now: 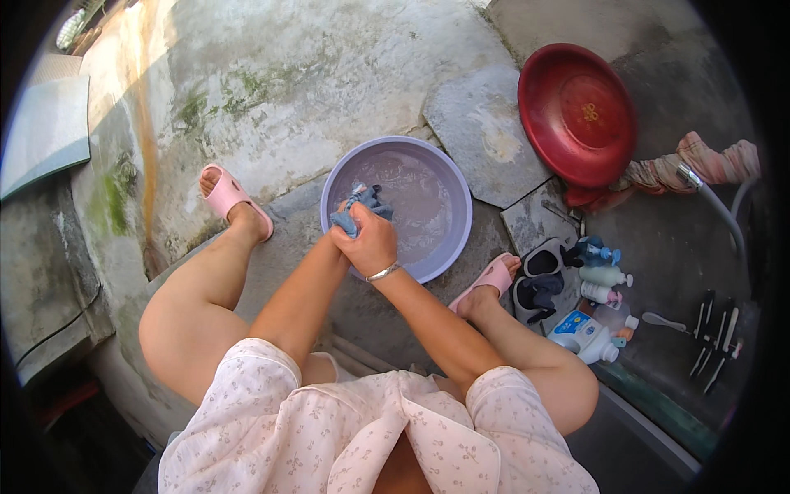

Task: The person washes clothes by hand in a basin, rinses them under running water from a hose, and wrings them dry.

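Observation:
Both hands are together over the left side of a round lavender plastic basin (pixel 458 247) holding cloudy water. My right hand (pixel 370 239), with a silver bangle at the wrist, is closed around a bunched blue-grey cloth (pixel 344 223). Tucked under it is my left hand (pixel 339 237), mostly hidden by the right hand and the cloth; it appears to grip the same cloth, though its fingers barely show. A striped part of the cloth pokes out above the knuckles, over the water.
A red basin (pixel 577 114) leans at the upper right, near a twisted cloth (pixel 660 170) and grey hose (pixel 722 213). Shoes (pixel 543 278) and several bottles (pixel 580 336) stand right of my pink slipper (pixel 484 284). Another pink slipper (pixel 237 204) rests on concrete at left.

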Available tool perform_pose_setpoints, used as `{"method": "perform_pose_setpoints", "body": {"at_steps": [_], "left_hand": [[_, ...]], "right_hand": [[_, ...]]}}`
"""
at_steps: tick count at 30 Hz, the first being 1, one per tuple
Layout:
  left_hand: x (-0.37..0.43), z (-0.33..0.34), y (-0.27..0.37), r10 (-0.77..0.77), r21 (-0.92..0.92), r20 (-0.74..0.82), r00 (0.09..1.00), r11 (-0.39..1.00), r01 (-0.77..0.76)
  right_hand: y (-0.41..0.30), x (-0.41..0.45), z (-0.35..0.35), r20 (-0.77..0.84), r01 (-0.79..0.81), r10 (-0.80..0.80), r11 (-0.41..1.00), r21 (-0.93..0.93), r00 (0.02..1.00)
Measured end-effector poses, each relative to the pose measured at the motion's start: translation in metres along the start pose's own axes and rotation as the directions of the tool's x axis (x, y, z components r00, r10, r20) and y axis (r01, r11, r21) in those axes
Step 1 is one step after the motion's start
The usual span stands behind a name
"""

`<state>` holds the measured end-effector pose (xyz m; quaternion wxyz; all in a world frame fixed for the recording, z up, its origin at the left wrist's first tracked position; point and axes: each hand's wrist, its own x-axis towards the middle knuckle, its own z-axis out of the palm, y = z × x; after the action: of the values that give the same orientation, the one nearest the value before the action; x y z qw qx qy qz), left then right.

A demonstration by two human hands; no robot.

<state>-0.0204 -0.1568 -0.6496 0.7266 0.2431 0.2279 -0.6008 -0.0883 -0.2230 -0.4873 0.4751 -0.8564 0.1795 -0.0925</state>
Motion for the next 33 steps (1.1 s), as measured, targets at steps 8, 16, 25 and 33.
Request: {"method": "perform_pose_setpoints", "body": {"at_steps": [8, 16, 25, 33], "left_hand": [[-0.026, 0.111, -0.027, 0.319, 0.266, -0.324, 0.891, 0.934, -0.237], [-0.049, 0.119, 0.01, 0.541, 0.5, -0.302, 0.785, 0.791, -0.353], [-0.059, 0.122, 0.013, 0.312, -0.038, 0.096, 0.945, 0.95, -0.31], [-0.071, 0.116, 0.021, 0.502, 0.372, 0.068, 0.862, 0.789, -0.488]], "right_hand": [[0.035, 0.051, -0.047, -0.255, -0.183, 0.095, 0.92, -0.348, 0.962], [0.079, -0.001, -0.095, 0.023, 0.111, -0.109, 0.971, -0.214, 0.994], [0.13, -0.009, -0.067, 0.126, -0.464, 0.449, 0.819, 0.339, 0.885], [0.09, 0.005, -0.096, 0.262, -0.443, 0.384, 0.523, 0.729, 0.885]]}}
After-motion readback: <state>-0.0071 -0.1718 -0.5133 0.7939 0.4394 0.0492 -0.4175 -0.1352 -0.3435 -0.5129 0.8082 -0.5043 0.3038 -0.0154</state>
